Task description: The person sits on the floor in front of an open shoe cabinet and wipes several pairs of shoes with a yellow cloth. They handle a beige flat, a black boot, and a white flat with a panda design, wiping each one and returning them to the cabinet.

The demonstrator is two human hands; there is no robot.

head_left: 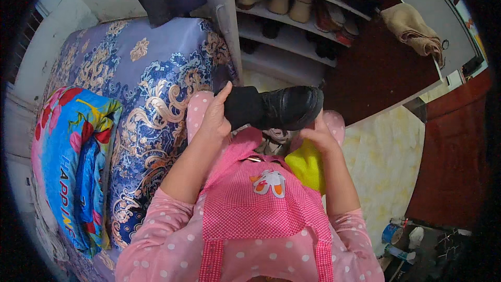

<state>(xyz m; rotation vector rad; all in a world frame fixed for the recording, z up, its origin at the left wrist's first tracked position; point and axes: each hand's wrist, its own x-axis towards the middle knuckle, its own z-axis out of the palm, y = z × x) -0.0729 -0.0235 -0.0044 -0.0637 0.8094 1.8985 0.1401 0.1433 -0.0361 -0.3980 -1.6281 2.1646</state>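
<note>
I hold a black boot [292, 107] sideways above my lap, its shiny foot part pointing right and its matte shaft toward the left. My left hand [215, 117] grips the shaft end, with the thumb up along its edge. At the toe, my right hand [320, 134] is closed around the tip, its fingers mostly hidden beneath. A bright yellow cloth [305, 166] lies below my right hand, beside the pink checked apron [255, 209]. Whether that hand also touches the cloth, I cannot tell.
A bed with a blue patterned cover [151, 89] stands at left, bearing a folded colourful blanket [78, 167]. Ahead, an open shoe cabinet [292, 31] holds several shoes. A tan towel [412, 26] hangs over the dark red door at right. Assorted items [412, 240] stand at lower right.
</note>
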